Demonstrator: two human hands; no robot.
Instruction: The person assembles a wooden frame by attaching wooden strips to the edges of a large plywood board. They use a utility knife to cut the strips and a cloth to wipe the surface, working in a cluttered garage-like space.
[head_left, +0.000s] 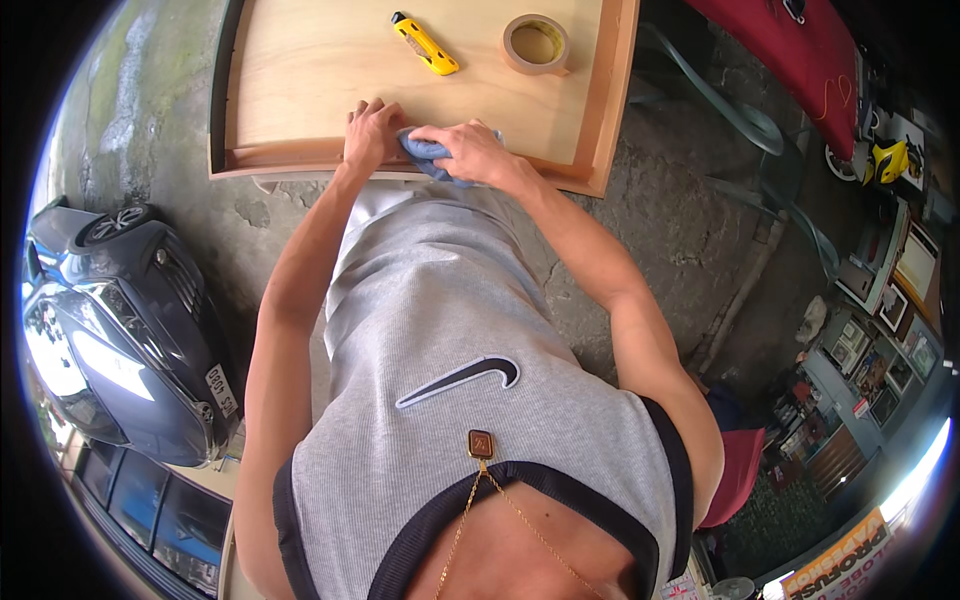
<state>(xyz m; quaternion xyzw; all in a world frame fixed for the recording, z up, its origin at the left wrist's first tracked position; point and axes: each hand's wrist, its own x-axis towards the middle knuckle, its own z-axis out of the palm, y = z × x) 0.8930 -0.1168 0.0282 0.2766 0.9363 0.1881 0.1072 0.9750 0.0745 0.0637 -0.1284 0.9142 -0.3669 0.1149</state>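
Observation:
A shallow light-wood tray-like panel with a raised rim (608, 90) lies in front of me. My left hand (368, 132) rests flat on its near edge, fingers curled over the rim. My right hand (470, 150) presses a crumpled blue cloth (424, 150) against the same near edge, right beside the left hand. A yellow utility knife (424, 44) and a roll of brown tape (536, 44) lie farther back on the wood surface, apart from both hands.
Rough concrete ground (660, 210) surrounds the panel. A dark car (120, 320) stands at the left. Red fabric (800, 50) and a metal frame lie at upper right, framed pictures (900, 300) and clutter at the right edge.

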